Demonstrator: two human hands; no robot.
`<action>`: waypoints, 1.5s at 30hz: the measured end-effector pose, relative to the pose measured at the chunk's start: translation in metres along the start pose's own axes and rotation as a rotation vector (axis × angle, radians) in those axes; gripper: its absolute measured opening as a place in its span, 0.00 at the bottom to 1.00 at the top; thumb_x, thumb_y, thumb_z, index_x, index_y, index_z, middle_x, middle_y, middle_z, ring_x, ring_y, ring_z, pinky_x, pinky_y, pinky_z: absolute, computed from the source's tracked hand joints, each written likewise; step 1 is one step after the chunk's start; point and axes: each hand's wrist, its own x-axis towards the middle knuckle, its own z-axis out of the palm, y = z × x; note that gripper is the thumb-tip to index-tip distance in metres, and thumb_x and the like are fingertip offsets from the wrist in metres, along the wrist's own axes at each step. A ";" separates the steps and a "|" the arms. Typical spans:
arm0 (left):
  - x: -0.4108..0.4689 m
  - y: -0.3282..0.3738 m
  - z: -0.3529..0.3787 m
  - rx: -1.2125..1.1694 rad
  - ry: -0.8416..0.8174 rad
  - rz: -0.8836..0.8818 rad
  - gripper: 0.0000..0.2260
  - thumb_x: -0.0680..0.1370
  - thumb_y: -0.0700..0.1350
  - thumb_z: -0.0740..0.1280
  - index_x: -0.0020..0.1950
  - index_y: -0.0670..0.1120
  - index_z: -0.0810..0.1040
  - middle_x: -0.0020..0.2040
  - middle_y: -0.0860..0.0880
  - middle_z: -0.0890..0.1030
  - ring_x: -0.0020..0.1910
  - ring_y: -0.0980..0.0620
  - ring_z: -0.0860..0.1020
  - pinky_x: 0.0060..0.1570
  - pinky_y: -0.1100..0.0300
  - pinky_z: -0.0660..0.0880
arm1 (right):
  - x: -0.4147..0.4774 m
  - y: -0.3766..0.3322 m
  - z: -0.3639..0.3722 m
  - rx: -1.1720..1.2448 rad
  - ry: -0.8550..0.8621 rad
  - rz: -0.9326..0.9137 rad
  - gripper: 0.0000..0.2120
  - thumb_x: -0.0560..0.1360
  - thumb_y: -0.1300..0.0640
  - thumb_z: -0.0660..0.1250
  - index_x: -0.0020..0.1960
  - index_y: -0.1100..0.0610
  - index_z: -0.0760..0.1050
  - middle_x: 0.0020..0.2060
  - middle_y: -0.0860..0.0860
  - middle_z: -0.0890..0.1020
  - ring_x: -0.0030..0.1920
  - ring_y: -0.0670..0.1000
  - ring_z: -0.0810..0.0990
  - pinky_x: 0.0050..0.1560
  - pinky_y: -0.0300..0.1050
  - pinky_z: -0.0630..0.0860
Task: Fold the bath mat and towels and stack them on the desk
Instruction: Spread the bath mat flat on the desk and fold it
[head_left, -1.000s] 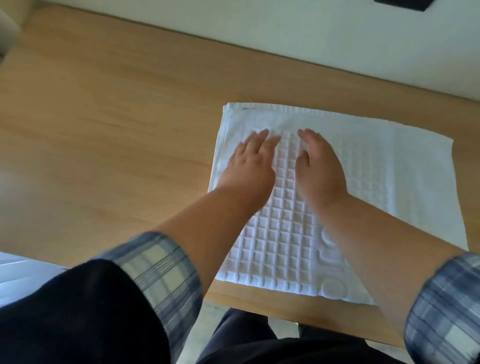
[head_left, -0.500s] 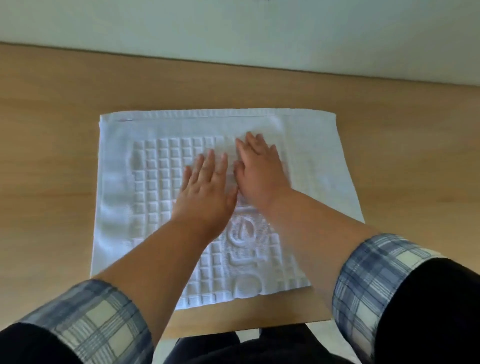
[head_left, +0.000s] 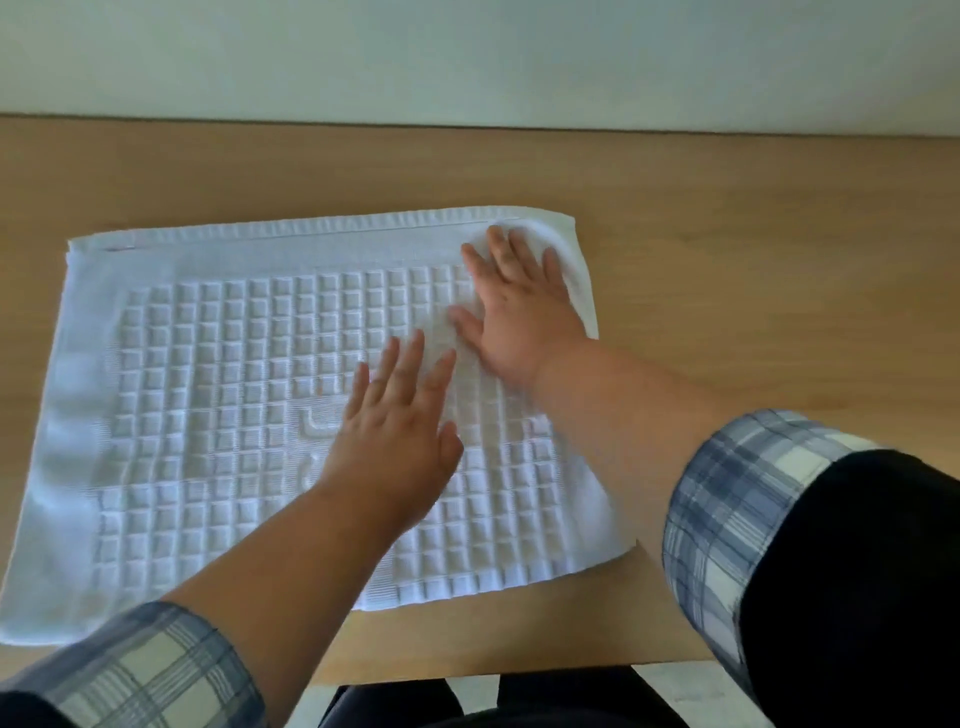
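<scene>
A white bath mat (head_left: 218, 395) with a raised square grid lies flat on the wooden desk (head_left: 753, 270), a doubled edge showing along its far side. My left hand (head_left: 400, 431) rests flat near the mat's middle, fingers straight and spread. My right hand (head_left: 519, 306) presses flat on the mat's far right corner, where the cloth bulges slightly under the fingertips. Both forearms cover part of the mat's near half. No towels are in view.
A pale wall (head_left: 467, 57) runs along the desk's far edge. The desk's near edge (head_left: 519, 670) crosses the bottom of the view, with dark clothing below it. Bare wood lies to the right of the mat.
My right hand has slid from the mat's middle out to its far right corner. My left hand stays flat near the centre. The view has shifted so the mat fills more of the frame.
</scene>
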 end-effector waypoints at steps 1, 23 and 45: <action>-0.001 0.006 0.006 0.028 -0.026 -0.025 0.30 0.79 0.58 0.43 0.79 0.54 0.36 0.77 0.50 0.30 0.74 0.53 0.27 0.74 0.51 0.31 | 0.005 0.010 -0.004 -0.014 -0.010 0.022 0.34 0.82 0.37 0.46 0.81 0.51 0.44 0.81 0.54 0.41 0.80 0.54 0.37 0.77 0.58 0.37; -0.051 0.061 0.044 0.151 -0.122 -0.011 0.42 0.72 0.75 0.37 0.77 0.52 0.29 0.77 0.48 0.31 0.75 0.49 0.27 0.74 0.46 0.31 | -0.134 -0.034 0.037 0.185 0.020 -0.085 0.27 0.84 0.47 0.47 0.81 0.53 0.53 0.81 0.52 0.50 0.80 0.52 0.43 0.78 0.55 0.37; -0.182 -0.111 0.035 0.117 -0.058 -0.406 0.35 0.73 0.74 0.35 0.76 0.61 0.30 0.78 0.48 0.30 0.77 0.43 0.32 0.70 0.31 0.37 | -0.201 -0.055 0.074 -0.031 0.017 0.396 0.37 0.78 0.32 0.39 0.81 0.49 0.38 0.80 0.54 0.38 0.79 0.55 0.36 0.77 0.60 0.36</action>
